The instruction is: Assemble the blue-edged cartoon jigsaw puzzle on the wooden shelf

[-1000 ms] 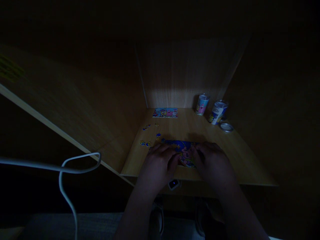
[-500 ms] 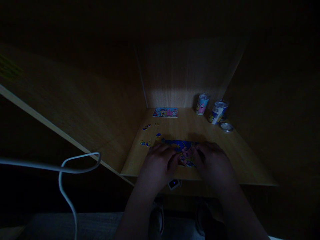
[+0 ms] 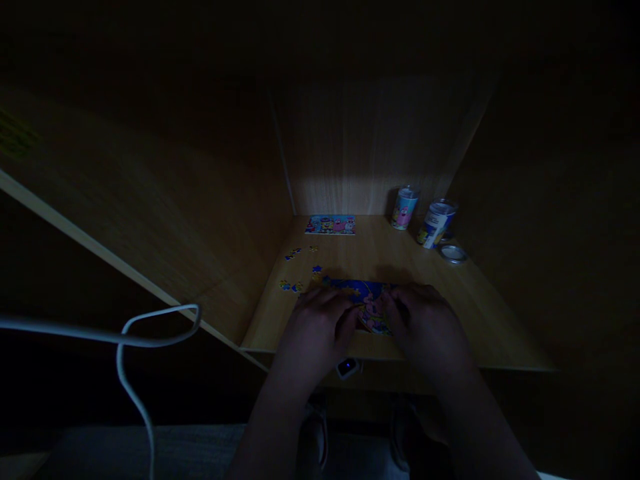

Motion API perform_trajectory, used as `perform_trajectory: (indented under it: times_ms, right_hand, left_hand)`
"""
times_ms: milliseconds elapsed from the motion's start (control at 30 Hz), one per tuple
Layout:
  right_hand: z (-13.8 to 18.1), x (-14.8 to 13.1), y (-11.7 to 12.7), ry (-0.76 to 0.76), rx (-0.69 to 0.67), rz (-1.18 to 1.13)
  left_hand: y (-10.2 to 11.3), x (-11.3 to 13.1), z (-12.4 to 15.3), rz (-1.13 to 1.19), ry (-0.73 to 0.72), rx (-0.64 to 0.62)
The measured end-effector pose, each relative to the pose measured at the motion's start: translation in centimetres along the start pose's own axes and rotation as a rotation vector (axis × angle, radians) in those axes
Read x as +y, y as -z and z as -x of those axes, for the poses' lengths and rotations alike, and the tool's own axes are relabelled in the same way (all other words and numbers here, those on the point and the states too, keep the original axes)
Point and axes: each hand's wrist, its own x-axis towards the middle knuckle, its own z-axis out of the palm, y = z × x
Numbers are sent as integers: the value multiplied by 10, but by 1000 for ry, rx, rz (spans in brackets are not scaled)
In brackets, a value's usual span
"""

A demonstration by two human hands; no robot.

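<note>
A partly joined jigsaw puzzle (image 3: 367, 290), dark blue with a pink cartoon figure, lies near the front edge of the wooden shelf. My left hand (image 3: 320, 323) is closed at its left side, thumb and fingers bent in on the puzzle. From the right, my right hand (image 3: 425, 317) pinches at the puzzle beside the pink figure. Both hands cover parts of it, and their fingertips are dim. Several loose puzzle pieces (image 3: 297, 287) are scattered to the left, with a blue piece (image 3: 317, 269) just above my left hand.
At the back left lies a cartoon picture card (image 3: 330, 225). A pink-and-blue can (image 3: 405, 208) and a blue-and-yellow can (image 3: 436, 224) stand at the back right, a round lid (image 3: 453, 254) beside them. A white cable (image 3: 145, 341) loops at the left, outside the shelf wall.
Almost nothing differs. Both hands stay on the puzzle with at most a tiny shift of the fingers, and the cans, card and loose pieces keep their places.
</note>
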Motion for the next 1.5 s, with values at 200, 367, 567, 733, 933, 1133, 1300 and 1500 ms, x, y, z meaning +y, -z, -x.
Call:
perform_trajectory:
  times_ms: [200, 367, 567, 733, 933, 1133, 1300, 1500]
  right_hand:
    - [0, 3, -3, 4, 0, 3]
    - [0, 1, -2, -1, -20, 3]
    - [0, 2, -1, 13, 3, -2]
    - [0, 2, -2, 8, 7, -8]
    - [1, 1, -3, 2, 2, 8]
    - [1, 1, -2, 7, 22, -12]
    - [0, 0, -1, -8, -2, -5]
    - [0, -1, -1, 0, 11, -13]
  left_hand:
    - [0, 1, 0, 3, 6, 3]
    - [1, 1, 0, 8, 15, -2]
    - [0, 0, 1, -8, 25, -7]
    - [-2, 0, 1, -9, 9, -4]
    - [-2, -1, 1, 5, 15, 6]
    - [-2, -1, 1, -14, 20, -6]
    - [-2, 0, 1, -11, 24, -3]
    - [0, 1, 0, -17, 26, -5]
